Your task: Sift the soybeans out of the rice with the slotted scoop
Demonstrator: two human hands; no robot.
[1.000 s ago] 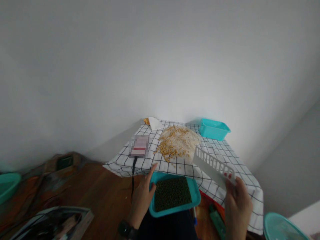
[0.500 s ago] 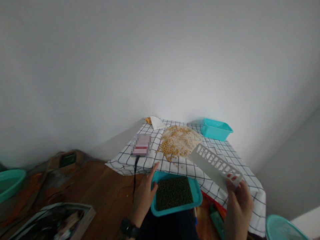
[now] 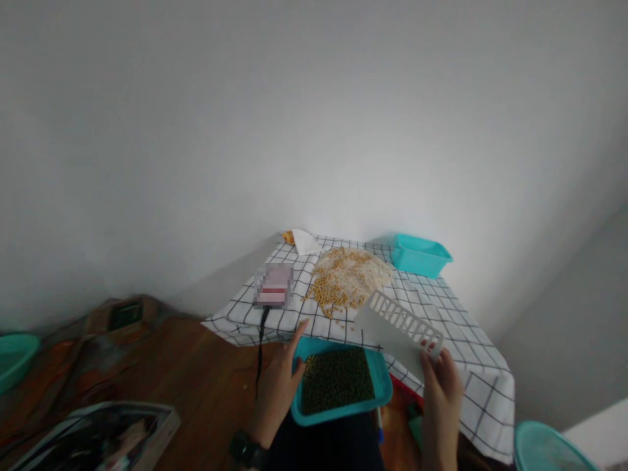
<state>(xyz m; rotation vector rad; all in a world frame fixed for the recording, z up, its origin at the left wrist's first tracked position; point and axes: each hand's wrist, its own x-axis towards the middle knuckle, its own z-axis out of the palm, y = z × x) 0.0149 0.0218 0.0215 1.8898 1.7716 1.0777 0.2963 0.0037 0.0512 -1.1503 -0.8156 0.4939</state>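
My left hand (image 3: 280, 374) holds the left rim of a turquoise plastic tub (image 3: 338, 416), thumb over the edge and index finger stretched out. The tub sits at my lap, against the table's front edge. Dark green beans (image 3: 337, 379) fill much of it, with a few yellow ones in the far left corner. In my right hand (image 3: 443, 386) is a white slotted plastic piece (image 3: 392, 330), tilted, gripped by its right end. Its far end is just above the cloth, near yellow beans (image 3: 330, 291) scattered with paler grains (image 3: 370, 271).
A checked cloth (image 3: 471, 340) covers the table. An empty-looking turquoise bin (image 3: 420, 256) stands at the back right. A blurred pinkish object (image 3: 275, 286) with a black strap lies left. A box (image 3: 167, 425) and green basins (image 3: 549, 445) are on the floor.
My right hand has moved left with the white slotted piece, bringing it closer to the tub. Yellow beans now show in the tub's far left corner. My left hand stays at the rim.
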